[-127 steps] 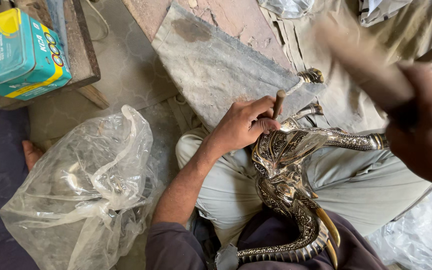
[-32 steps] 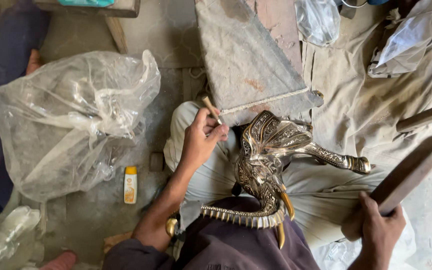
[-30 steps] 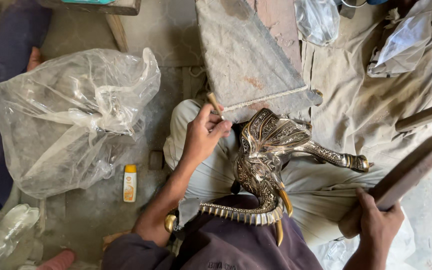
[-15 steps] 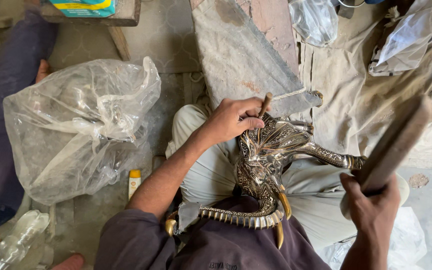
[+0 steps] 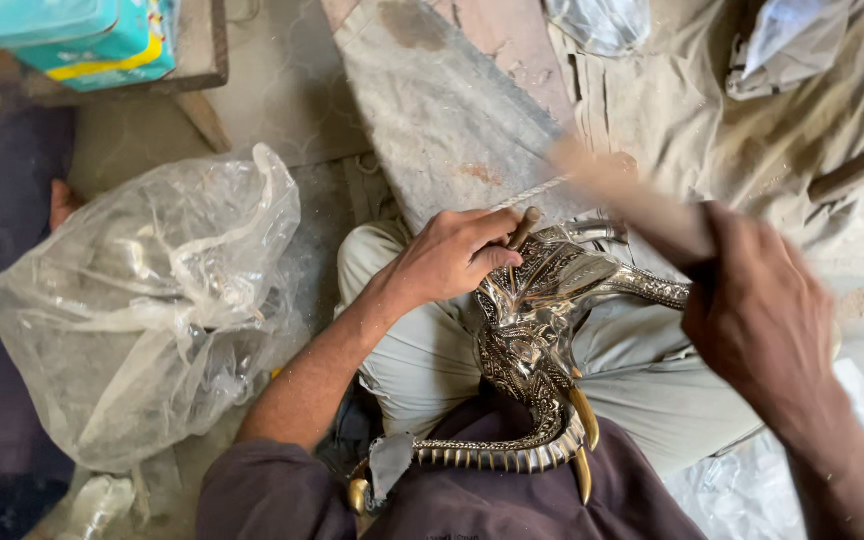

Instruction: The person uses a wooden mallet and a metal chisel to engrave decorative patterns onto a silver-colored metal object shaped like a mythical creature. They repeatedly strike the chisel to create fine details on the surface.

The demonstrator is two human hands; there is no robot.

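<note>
An ornate metal elephant figure (image 5: 532, 340), dark with silver engraving and gold tusks, lies across my lap. My left hand (image 5: 452, 255) pinches a small chisel (image 5: 524, 228) upright against the figure's upper part. My right hand (image 5: 762, 315) grips a wooden mallet (image 5: 632, 200), blurred with motion, just above and right of the chisel's top. A spiked, curved band of the figure (image 5: 492, 455) rests against my dark shirt.
A large crumpled clear plastic bag (image 5: 152, 300) holding pale pieces sits on the floor at my left. A grey slab (image 5: 442, 110) lies ahead of my knees. A teal box (image 5: 82, 35) rests on a wooden stool at the upper left. Tan cloth (image 5: 692, 110) covers the right side.
My left hand moved the chisel from the air onto the figure. My right hand raised the mallet from low at the right and swung it toward the chisel.
</note>
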